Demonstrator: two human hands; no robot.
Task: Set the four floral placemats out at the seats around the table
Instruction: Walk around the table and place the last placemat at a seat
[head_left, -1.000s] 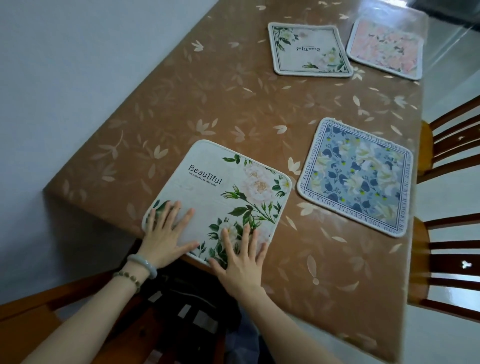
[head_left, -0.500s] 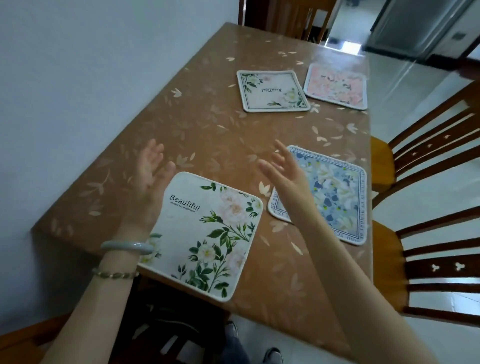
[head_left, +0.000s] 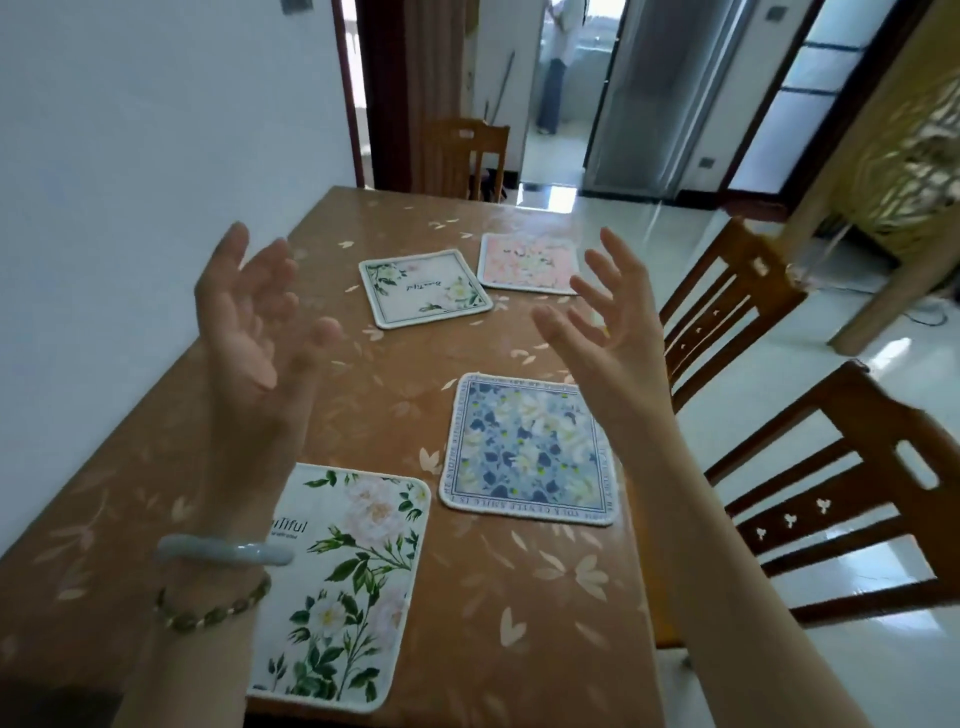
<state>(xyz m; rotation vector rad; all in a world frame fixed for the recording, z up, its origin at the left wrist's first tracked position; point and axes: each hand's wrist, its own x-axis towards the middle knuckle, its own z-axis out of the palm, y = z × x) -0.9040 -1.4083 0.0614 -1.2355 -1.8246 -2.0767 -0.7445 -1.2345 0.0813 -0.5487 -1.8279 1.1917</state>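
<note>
We hold our left hand (head_left: 249, 317) and right hand (head_left: 608, 332) up, fingers spread wide, holding nothing. Below them four mats lie flat on the brown table (head_left: 493, 597): a white mat (head_left: 353, 582) nearest, partly behind our left arm (head_left: 182, 675), a blue mat (head_left: 524, 452) beside it, a green-edged mat (head_left: 423, 288) and a pink mat (head_left: 527, 260) farther off. A white wall (head_left: 130, 156) is on the left, chairs (head_left: 883, 410) on the right

White wall (head_left: 130, 130), wooden chairs (head_left: 857, 493) (slatted backs), glossy pale floor (head_left: 878, 670)

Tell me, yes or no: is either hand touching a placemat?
No: the left hand and right hand are both held open in the air above the table, touching nothing.
</note>
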